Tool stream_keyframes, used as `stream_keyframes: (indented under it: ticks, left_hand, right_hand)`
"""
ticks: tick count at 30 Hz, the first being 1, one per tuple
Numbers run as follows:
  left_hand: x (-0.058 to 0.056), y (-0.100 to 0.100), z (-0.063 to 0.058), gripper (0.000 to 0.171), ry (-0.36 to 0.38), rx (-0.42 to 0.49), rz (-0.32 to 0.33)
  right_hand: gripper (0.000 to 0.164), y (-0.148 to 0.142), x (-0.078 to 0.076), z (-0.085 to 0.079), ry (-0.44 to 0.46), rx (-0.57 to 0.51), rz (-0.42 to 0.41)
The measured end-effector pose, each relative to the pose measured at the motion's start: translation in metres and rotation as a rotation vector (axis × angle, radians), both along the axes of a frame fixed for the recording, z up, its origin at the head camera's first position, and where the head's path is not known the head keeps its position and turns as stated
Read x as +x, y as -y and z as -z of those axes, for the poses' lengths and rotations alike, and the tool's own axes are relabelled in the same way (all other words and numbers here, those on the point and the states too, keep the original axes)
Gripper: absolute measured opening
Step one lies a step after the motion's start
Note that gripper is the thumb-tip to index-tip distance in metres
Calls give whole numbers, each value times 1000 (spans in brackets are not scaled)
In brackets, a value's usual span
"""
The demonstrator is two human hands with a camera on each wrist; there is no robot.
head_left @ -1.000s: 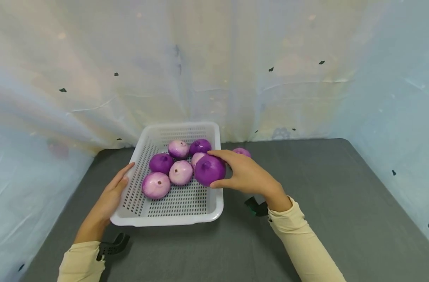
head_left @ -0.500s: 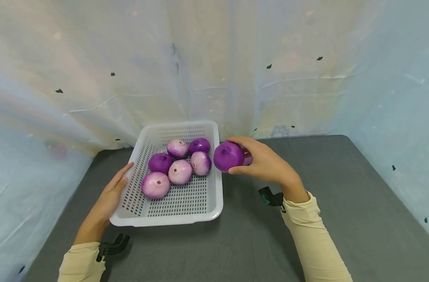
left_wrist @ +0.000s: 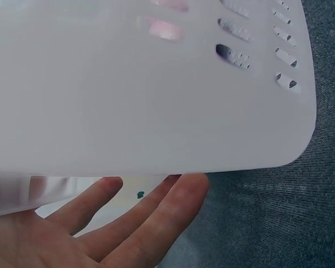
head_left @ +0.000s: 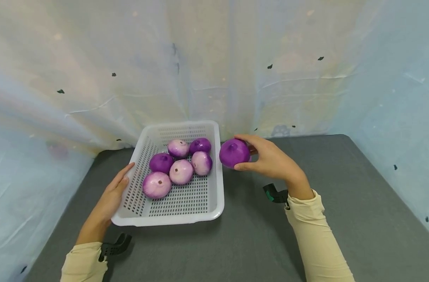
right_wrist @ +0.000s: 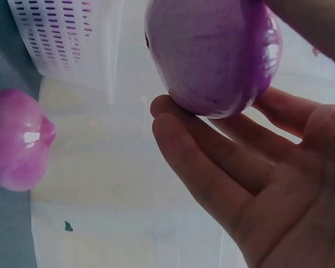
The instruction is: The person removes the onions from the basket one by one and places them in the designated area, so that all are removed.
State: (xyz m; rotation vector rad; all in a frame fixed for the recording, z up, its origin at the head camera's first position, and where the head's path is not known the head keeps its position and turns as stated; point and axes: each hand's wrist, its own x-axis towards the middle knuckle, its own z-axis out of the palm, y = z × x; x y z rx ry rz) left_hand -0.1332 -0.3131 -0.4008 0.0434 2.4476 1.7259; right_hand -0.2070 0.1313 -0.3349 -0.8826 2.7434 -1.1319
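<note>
My right hand (head_left: pixel 271 157) holds a purple onion (head_left: pixel 233 153) between thumb and fingers, just right of the basket's rim. The right wrist view shows the held onion (right_wrist: pixel 212 56) resting against the fingertips. My left hand (head_left: pixel 110 197) is at the left side of a white plastic basket (head_left: pixel 200 216). In the left wrist view its fingers (left_wrist: pixel 162 223) stretch out with their tips right at the basket's rim (left_wrist: pixel 156 170). Several purple and pale onions, among them a pale one (head_left: pixel 157 185), lie inside the basket.
Another onion (right_wrist: pixel 17 139) lies on the dark grey tabletop (head_left: pixel 341 188), beyond the held one; in the head view it is mostly hidden behind the right hand. Pale plastic sheeting (head_left: pixel 214 70) with dark specks hangs behind the table and at both sides.
My right hand has carried the purple onion from over the basket's right part out past its right rim, uncovering a pale onion inside. The left hand has stayed at the basket.
</note>
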Motion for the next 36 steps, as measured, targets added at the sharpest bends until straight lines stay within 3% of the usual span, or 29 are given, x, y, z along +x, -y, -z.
stream_keyframes:
  ticks: [10,19,36]
  left_hand:
    - [-5,-4,2,54,10,-9,9]
    - [-2,-1,2,53,9,-17,-16]
    - [-1,0,2,54,2,-17,3]
  right_hand:
    - [86,-20,-5,3,30,9,52]
    - [87,-33,-12,5,43,23,71]
    - [85,-50,-22,14,61,9,154]
